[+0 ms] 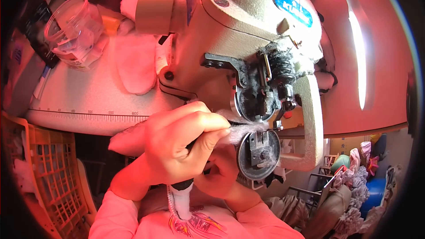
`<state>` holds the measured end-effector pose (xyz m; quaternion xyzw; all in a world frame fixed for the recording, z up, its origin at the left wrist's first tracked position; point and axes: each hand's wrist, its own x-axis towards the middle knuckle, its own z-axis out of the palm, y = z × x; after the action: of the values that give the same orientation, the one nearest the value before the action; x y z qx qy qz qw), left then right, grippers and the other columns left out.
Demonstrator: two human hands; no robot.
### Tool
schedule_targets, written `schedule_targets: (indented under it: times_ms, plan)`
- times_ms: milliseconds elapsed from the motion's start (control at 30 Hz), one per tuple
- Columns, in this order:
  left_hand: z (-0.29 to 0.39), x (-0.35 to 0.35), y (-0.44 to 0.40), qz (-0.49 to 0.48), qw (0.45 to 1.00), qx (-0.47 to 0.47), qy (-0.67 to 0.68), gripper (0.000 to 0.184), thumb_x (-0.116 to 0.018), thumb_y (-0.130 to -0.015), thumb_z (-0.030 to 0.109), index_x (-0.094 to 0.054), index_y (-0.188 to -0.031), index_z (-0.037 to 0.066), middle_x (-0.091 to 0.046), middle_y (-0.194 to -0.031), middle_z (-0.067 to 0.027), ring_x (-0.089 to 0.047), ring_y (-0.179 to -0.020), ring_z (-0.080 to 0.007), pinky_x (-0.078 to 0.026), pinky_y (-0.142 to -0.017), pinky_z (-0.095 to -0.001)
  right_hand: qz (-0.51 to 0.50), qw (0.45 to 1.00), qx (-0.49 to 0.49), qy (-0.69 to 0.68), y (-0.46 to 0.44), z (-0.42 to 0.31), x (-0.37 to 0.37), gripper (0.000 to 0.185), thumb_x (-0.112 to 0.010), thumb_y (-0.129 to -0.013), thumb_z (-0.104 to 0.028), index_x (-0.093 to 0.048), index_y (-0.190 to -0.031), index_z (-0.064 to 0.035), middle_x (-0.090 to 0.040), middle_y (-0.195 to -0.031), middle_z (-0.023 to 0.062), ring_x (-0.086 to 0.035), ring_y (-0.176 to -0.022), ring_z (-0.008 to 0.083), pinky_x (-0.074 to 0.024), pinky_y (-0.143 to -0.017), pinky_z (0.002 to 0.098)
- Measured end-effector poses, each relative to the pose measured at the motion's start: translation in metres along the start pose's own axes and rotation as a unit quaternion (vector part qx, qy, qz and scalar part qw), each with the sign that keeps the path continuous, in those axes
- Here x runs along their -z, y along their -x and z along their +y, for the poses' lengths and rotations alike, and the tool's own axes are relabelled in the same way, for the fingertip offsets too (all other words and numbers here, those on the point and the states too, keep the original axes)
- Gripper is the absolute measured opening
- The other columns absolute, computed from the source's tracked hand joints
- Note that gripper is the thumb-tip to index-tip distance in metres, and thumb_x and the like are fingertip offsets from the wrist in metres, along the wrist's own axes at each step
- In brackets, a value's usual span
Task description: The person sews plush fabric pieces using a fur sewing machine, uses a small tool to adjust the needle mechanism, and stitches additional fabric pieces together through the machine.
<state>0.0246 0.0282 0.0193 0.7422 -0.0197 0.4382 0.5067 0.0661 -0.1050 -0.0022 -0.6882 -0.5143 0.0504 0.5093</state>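
My left hand (181, 144) is closed, thumb and forefinger pinching a piece of fluffy grey plush fabric (237, 133) beside the sewing machine's discs. The fabric's edge runs between the upper disc (254, 102) and the toothed lower disc (259, 155). A flap of plush (128, 141) juts out to the left behind this hand. Below and partly behind it is my right hand (223, 172), close to the lower disc; its fingers are mostly hidden. Grey lint clings to the sewing machine (239, 17) around its needle parts.
A clear plastic tub (73, 31) and a pale plush piece (136, 64) are on the table (88, 95), which has a printed ruler along its front edge. An orange crate (53, 172) is at left. Bundled fabric pieces (349, 194) and a lit lamp (359, 57) are at right.
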Motion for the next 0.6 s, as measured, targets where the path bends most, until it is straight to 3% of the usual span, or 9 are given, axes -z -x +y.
schedule_targets:
  times_ms: [133, 200, 233, 267, 333, 400, 467, 533, 600]
  plan:
    - [-0.001, -0.004, -0.002, 0.017, 0.997, -0.065, -0.048, 0.011, -0.067, -0.075, -0.004, -0.063, -0.084, 0.001, -0.053, -0.063, -0.0066, -0.051, -0.048, -0.0200, -0.040, -0.042, -0.0310, 0.001, 0.987, -0.081, -0.137, 0.017, 0.009, -0.003, 0.024, -0.071, -0.069, 0.001, -0.059, -0.090, -0.0004, -0.061, -0.073, 0.0028, -0.058, -0.067, 0.0140, -0.0418, -0.061, 0.0256]
    - [0.001, -0.001, -0.004, -0.005, 0.993, -0.085, -0.085, 0.015, -0.067, -0.071, -0.004, -0.063, -0.085, 0.001, -0.051, -0.063, -0.0059, -0.051, -0.048, -0.0192, -0.039, -0.041, -0.0309, 0.026, 0.997, -0.040, -0.060, 0.028, 0.023, -0.008, 0.030, -0.072, -0.070, 0.001, -0.058, -0.096, -0.0004, -0.063, -0.090, 0.0068, -0.060, -0.082, 0.0173, -0.0438, -0.070, 0.0266]
    - [0.002, 0.000, -0.005, -0.024, 0.987, -0.105, -0.122, 0.018, -0.067, -0.068, -0.003, -0.064, -0.085, 0.001, -0.050, -0.062, -0.0052, -0.050, -0.047, -0.0184, -0.039, -0.040, -0.0308, 0.012, 0.989, -0.065, -0.130, 0.032, 0.026, -0.008, 0.034, -0.071, -0.072, 0.000, -0.058, -0.102, -0.0008, -0.060, -0.103, 0.0093, -0.059, -0.091, 0.0196, -0.0450, -0.072, 0.0280]
    - [-0.001, -0.003, -0.006, -0.014, 0.984, -0.123, -0.125, 0.023, -0.067, -0.062, -0.002, -0.065, -0.085, 0.001, -0.049, -0.062, -0.0042, -0.049, -0.047, -0.0174, -0.038, -0.039, -0.0304, 0.014, 0.989, -0.067, -0.131, 0.033, 0.028, -0.004, 0.034, -0.071, -0.072, 0.000, -0.058, -0.102, -0.0008, -0.060, -0.103, 0.0093, -0.059, -0.091, 0.0196, -0.0450, -0.072, 0.0280]
    - [-0.001, -0.004, -0.008, -0.024, 0.984, -0.122, -0.129, 0.023, -0.067, -0.061, -0.001, -0.064, -0.083, 0.002, -0.049, -0.063, -0.0044, -0.050, -0.047, -0.0178, -0.038, -0.039, -0.0307, -0.074, 0.992, -0.087, -0.047, 0.013, 0.014, 0.008, 0.036, -0.070, -0.075, -0.001, -0.057, -0.108, -0.0029, -0.059, -0.104, 0.0083, -0.059, -0.093, 0.0169, -0.0460, -0.073, 0.0289]
    - [-0.002, -0.003, -0.010, -0.036, 0.983, -0.123, -0.131, 0.022, -0.068, -0.060, -0.001, -0.064, -0.082, 0.002, -0.049, -0.063, -0.0045, -0.050, -0.048, -0.0181, -0.038, -0.039, -0.0310, -0.053, 0.991, -0.122, -0.011, 0.005, 0.001, 0.009, 0.032, -0.069, -0.076, -0.003, -0.059, -0.106, -0.0037, -0.061, -0.098, 0.0068, -0.060, -0.089, 0.0139, -0.0469, -0.070, 0.0279]
    - [0.002, 0.001, -0.015, -0.061, 0.982, -0.105, -0.145, 0.020, -0.069, -0.062, 0.001, -0.064, -0.081, 0.002, -0.050, -0.065, -0.0044, -0.052, -0.050, -0.0186, -0.039, -0.040, -0.0308, -0.143, 0.949, -0.235, -0.156, -0.003, -0.002, 0.013, 0.027, -0.070, -0.076, -0.005, -0.061, -0.102, -0.0023, -0.063, -0.088, 0.0057, -0.062, -0.078, 0.0118, -0.0473, -0.063, 0.0256]
    - [0.013, 0.012, -0.017, -0.095, 0.983, -0.072, -0.142, 0.018, -0.071, -0.063, 0.003, -0.063, -0.079, 0.003, -0.051, -0.068, -0.0050, -0.054, -0.055, -0.0203, -0.041, -0.045, -0.0320, -0.150, 0.964, -0.190, -0.114, -0.006, -0.002, 0.011, 0.019, -0.068, -0.080, -0.003, -0.061, -0.097, 0.0011, -0.064, -0.080, 0.0051, -0.063, -0.070, 0.0101, -0.0482, -0.059, 0.0230]
    - [0.024, 0.026, -0.020, -0.175, 0.971, 0.038, -0.159, 0.013, -0.074, -0.068, 0.004, -0.064, -0.076, 0.003, -0.056, -0.076, -0.0086, -0.054, -0.061, -0.0195, -0.041, -0.052, -0.0286, -0.150, 0.941, -0.210, -0.218, 0.013, 0.007, -0.005, 0.012, -0.063, -0.083, 0.002, -0.061, -0.094, 0.0024, -0.064, -0.080, 0.0048, -0.063, -0.070, 0.0087, -0.0488, -0.060, 0.0204]
